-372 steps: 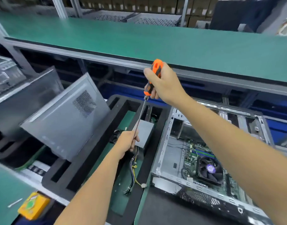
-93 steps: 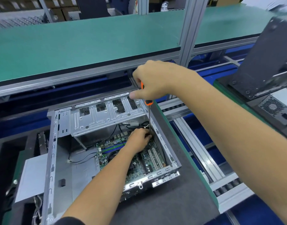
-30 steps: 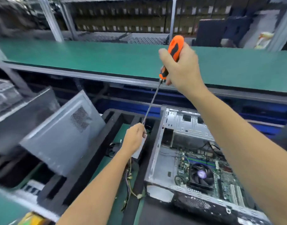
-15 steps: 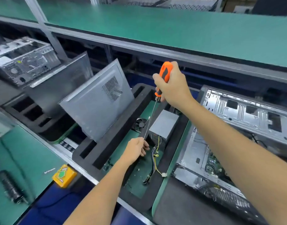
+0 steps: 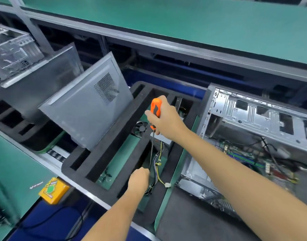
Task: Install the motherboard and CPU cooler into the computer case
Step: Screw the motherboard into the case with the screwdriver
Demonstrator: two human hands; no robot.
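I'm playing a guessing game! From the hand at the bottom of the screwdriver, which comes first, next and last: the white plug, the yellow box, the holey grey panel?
From the left hand, in the head view:
1. White plug, just to its right on the wire ends.
2. Yellow box, off to its left on the green bench.
3. Grey panel, up and left, leaning in the black foam tray.

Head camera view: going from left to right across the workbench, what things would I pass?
Yellow box with a green button → tilted grey side panel → black foam tray → left hand at the tip of the orange-handled screwdriver → right hand on its handle → open computer case with the motherboard inside.
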